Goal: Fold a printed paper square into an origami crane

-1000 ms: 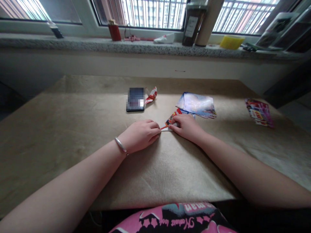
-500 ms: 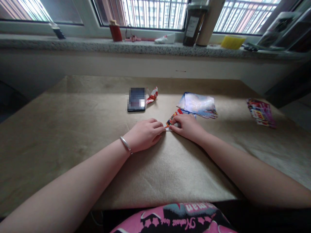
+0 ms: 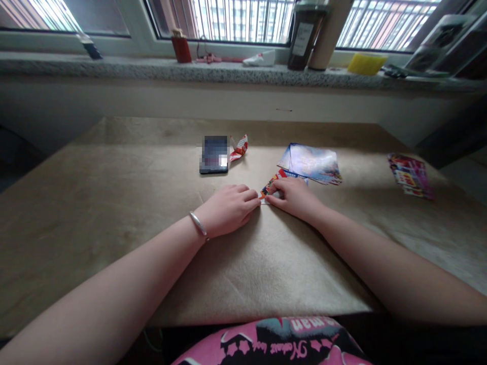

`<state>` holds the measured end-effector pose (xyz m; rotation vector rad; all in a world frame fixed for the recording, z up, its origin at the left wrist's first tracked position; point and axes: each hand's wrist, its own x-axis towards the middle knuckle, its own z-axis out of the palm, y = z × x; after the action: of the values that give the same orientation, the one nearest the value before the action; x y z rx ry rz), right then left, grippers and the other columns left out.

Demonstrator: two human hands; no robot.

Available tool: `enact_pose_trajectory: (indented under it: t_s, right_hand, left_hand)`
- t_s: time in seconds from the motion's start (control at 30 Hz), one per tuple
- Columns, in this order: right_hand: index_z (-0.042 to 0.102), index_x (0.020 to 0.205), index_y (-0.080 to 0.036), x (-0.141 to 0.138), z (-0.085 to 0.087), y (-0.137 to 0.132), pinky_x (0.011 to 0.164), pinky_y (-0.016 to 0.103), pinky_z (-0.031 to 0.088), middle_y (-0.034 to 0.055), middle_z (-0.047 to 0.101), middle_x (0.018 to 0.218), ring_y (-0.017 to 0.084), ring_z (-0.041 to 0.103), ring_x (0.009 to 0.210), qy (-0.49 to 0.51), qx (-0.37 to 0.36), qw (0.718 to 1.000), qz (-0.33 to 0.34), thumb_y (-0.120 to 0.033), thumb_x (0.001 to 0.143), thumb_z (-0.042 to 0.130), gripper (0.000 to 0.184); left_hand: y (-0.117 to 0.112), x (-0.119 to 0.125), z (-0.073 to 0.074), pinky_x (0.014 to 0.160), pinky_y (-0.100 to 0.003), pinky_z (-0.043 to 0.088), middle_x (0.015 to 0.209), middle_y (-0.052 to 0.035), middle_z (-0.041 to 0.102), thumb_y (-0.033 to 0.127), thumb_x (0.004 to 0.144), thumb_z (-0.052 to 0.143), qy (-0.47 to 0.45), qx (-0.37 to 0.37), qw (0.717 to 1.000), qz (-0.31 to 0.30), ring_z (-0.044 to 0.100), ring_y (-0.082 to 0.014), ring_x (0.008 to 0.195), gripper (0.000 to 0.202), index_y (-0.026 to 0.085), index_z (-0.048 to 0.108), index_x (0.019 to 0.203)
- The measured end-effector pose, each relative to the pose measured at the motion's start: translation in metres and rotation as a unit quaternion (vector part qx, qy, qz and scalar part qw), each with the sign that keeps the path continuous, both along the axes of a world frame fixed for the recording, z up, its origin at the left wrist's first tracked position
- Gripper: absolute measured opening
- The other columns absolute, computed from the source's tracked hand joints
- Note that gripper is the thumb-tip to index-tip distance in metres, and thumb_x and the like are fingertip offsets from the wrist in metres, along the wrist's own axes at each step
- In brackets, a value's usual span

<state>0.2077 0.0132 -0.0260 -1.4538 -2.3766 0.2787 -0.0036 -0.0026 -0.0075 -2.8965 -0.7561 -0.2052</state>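
Observation:
A colourful piece of folded paper [image 3: 274, 181], printed in red, orange and blue with a white edge, lies on the table between my hands. My right hand [image 3: 294, 197] pinches its near part between thumb and fingers and covers some of it. At the paper's left corner, my left hand [image 3: 233, 209] rests with its fingers together, the fingertips pressing the white edge. A silver bangle [image 3: 198, 223] circles my left wrist. Beyond my right hand is a stack of shiny bluish printed sheets [image 3: 314, 163].
A dark phone-like device [image 3: 214, 156], its screen blurred, lies beside a folded red-and-white paper piece [image 3: 239, 148]. Colourful cards [image 3: 411, 176] lie at the far right of the table [image 3: 125, 192]. On the windowsill stand a red lighter [image 3: 181, 48], a dark jar [image 3: 304, 38] and a yellow sponge-like block [image 3: 366, 64].
Almost nothing differs. My left fingertips have shifted very slightly along the paper's edge, and the whole view has tilted a little; my right hand keeps its pinch.

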Motion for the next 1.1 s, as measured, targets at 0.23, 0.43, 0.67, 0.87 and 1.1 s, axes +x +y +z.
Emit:
enact_pose_trajectory:
  t_s: [0.23,0.43,0.67,0.87,1.1]
  right_hand:
    - [0.065,0.077,-0.020,0.001,-0.003,0.001,0.068,0.028,0.035,0.0034,0.069,0.083,0.017,0.058,0.076,0.005,0.016,1.000,0.002,-0.035,0.079,0.061,0.016]
    - [0.066,0.077,-0.020,0.002,-0.006,0.002,0.067,0.028,0.036,0.0034,0.069,0.083,0.017,0.058,0.074,0.019,0.018,1.000,0.005,-0.034,0.078,0.063,0.014]
    - [0.066,0.077,-0.020,0.004,-0.008,0.003,0.065,0.027,0.036,0.0028,0.069,0.081,0.016,0.057,0.071,0.028,0.027,0.999,0.008,-0.034,0.077,0.064,0.014]
    - [0.066,0.077,-0.020,0.004,-0.008,0.003,0.066,0.028,0.036,0.0033,0.069,0.081,0.017,0.058,0.074,0.030,0.021,0.999,0.003,-0.034,0.077,0.064,0.014]
    - [0.066,0.077,-0.020,0.005,-0.008,0.002,0.066,0.029,0.036,0.0031,0.069,0.081,0.018,0.058,0.074,0.023,0.026,0.999,0.005,-0.034,0.077,0.064,0.014]
  left_hand:
    - [-0.006,0.002,0.007,0.081,-0.033,0.044,0.088,-0.0064,0.063,0.019,0.087,0.049,0.019,0.037,0.999,0.015,0.057,-0.0190,0.084,0.016,0.014,0.063,0.093]
    - [-0.004,-0.006,0.010,0.083,-0.033,0.043,0.085,-0.0049,0.063,0.016,0.083,0.052,0.035,0.037,0.999,0.019,0.057,-0.0194,0.085,0.019,0.016,0.067,0.094]
    - [0.000,-0.012,0.013,0.081,-0.032,0.045,0.090,-0.0049,0.064,0.016,0.082,0.052,0.047,-0.015,0.998,0.032,0.058,-0.0195,0.087,0.022,0.019,0.068,0.097]
    - [0.002,-0.016,0.015,0.080,-0.031,0.047,0.093,-0.0047,0.064,0.012,0.080,0.053,0.045,-0.045,0.997,0.031,0.059,-0.0191,0.087,0.027,0.021,0.068,0.101]
    - [0.004,-0.020,0.014,0.080,-0.032,0.048,0.091,-0.0048,0.065,0.014,0.083,0.049,0.018,-0.069,0.997,0.040,0.059,-0.0188,0.085,0.023,0.020,0.070,0.093]
